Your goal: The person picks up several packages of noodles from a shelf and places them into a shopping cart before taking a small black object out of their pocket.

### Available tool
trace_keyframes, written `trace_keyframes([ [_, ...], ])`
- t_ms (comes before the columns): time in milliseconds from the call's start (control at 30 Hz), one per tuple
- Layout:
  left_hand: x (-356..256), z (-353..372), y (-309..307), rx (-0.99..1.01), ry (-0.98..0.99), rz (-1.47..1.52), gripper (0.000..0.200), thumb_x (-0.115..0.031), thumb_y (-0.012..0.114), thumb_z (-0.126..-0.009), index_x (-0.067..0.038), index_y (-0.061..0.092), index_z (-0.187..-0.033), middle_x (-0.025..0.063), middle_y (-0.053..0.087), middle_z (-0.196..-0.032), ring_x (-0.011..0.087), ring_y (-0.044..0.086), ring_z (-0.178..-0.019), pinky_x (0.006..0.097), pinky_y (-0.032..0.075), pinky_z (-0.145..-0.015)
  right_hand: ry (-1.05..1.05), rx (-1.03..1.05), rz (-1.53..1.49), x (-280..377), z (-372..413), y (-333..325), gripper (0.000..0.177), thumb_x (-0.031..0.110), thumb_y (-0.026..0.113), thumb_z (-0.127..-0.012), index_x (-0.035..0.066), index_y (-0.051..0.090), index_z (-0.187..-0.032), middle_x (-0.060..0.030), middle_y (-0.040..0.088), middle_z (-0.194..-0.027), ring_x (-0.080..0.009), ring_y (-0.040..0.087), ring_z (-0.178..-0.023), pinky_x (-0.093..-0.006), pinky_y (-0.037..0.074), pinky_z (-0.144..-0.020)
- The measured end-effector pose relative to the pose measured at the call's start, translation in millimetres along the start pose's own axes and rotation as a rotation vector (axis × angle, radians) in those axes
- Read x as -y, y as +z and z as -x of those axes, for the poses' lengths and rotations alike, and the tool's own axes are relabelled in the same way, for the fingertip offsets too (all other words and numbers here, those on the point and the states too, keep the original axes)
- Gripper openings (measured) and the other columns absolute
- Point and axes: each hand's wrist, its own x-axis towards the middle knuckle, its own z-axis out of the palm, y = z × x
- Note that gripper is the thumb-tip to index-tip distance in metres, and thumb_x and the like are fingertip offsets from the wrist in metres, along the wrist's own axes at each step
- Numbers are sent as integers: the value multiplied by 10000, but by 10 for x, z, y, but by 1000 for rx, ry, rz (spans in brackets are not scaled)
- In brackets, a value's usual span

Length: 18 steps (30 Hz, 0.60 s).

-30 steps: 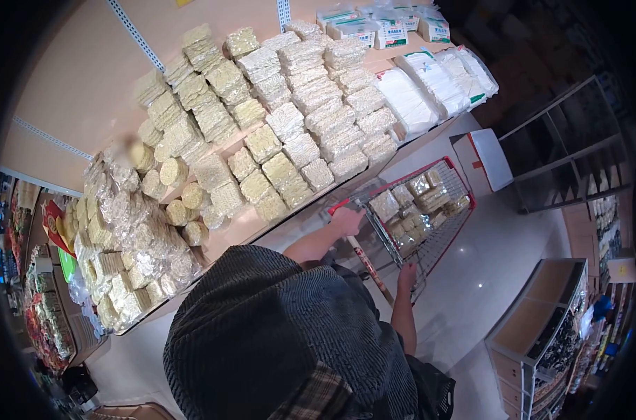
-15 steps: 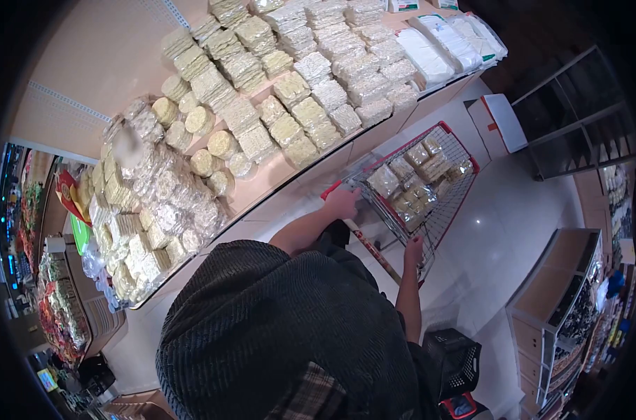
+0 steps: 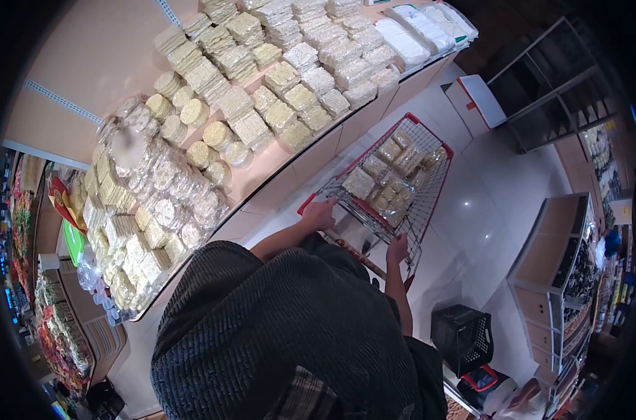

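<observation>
In the head view, a metal shopping cart with red edging stands in front of me. My left hand is closed at the left end of its handle bar. My right hand is closed on the cart's near right side; the fingers are partly hidden. Several clear packs of pale, dried noodle-like blocks lie in the cart's basket.
To the left runs a display table stacked with wrapped pale blocks and round cakes. White packages lie at its far end. A black shopping basket is behind on the right, near a wooden shelf unit.
The cart and both my hands have shifted left and slightly down or up in view. More of the black basket and the things near it shows at the lower right.
</observation>
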Motion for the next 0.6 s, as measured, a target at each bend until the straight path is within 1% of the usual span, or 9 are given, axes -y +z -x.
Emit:
trace_keyframes([
  [133, 168, 319, 149, 21, 12, 51, 622, -270, 702, -809, -93, 502, -1370, 181, 763, -1070, 411, 743, -956, 553, 564, -812, -31, -74, 19, -77, 429, -5, 154, 204, 542, -1004, 65, 608, -1019, -216, 715, -990, -463, 689, -976, -596, 487, -807],
  [167, 199, 386, 174, 15, 21, 38, 698, -296, 714, -809, -75, 493, -1432, 198, 761, -1056, 408, 746, -961, 540, 569, -825, -45, -87, 11, -31, 515, 15, 159, 205, 543, -1007, 60, 607, -1008, -222, 712, -983, -466, 688, -972, -595, 491, -803],
  [200, 239, 471, 231, 0, 17, 26, 774, -323, 726, -808, -58, 483, -1494, 215, 760, -1042, 405, 749, -966, 527, 573, -838, -116, -170, 29, -60, 611, 70, 68, 90, 578, -950, 42, 608, -988, -200, 701, -900, -445, 700, -866, -570, 491, -744],
  [267, 336, 647, 286, -7, 29, 16, 770, -326, 710, -812, -55, 485, -1496, 201, 760, -984, 402, 750, -946, 536, 568, -817, -70, -123, 27, -10, 820, 37, 129, 146, 533, -1011, 26, 575, -993, -226, 692, -915, -468, 688, -913, -596, 488, -777],
  [333, 404, 846, 271, 51, -3, 39, 765, -334, 695, -811, -50, 506, -1496, 183, 758, -995, 384, 745, -969, 519, 561, -841, -92, -100, 33, -13, 1050, 24, 188, 179, 515, -1031, -1, 552, -989, -255, 685, -966, -500, 668, -957, -622, 484, -799],
  [433, 621, 1152, 454, -132, 56, 96, 673, -321, 737, -762, -65, 536, -1351, 178, 755, -971, 388, 748, -904, 537, 550, -761, -77, -51, 46, 33, 1377, 42, 183, 138, 478, -1029, -24, 553, -988, -276, 686, -995, -512, 666, -978, -631, 488, -836],
  [467, 684, 1226, 518, -148, 54, 92, 707, -326, 747, -752, -62, 536, -1373, 175, 752, -961, 385, 746, -895, 531, 546, -754, -67, -29, 52, 88, 1511, -11, 185, 129, 471, -1028, -31, 556, -987, -283, 686, -1001, -514, 666, -983, -636, 488, -844],
  [533, 808, 1412, 595, -179, 53, 78, 774, -335, 766, -733, -56, 536, -1417, 169, 748, -941, 379, 741, -876, 520, 538, -741, -112, -100, 39, -57, 1697, 184, 191, 114, 467, -1023, -45, 564, -982, -296, 684, -998, -520, 663, -985, -640, 487, -842],
  [600, 891, 1654, 645, -202, 37, 70, 727, -333, 712, -791, -67, 562, -1451, 143, 743, -979, 351, 718, -967, 500, 514, -856, -142, -154, 47, -159, 1869, 358, 200, 103, 465, -1021, -59, 572, -975, -308, 682, -990, -527, 661, -981, -639, 487, -838],
])
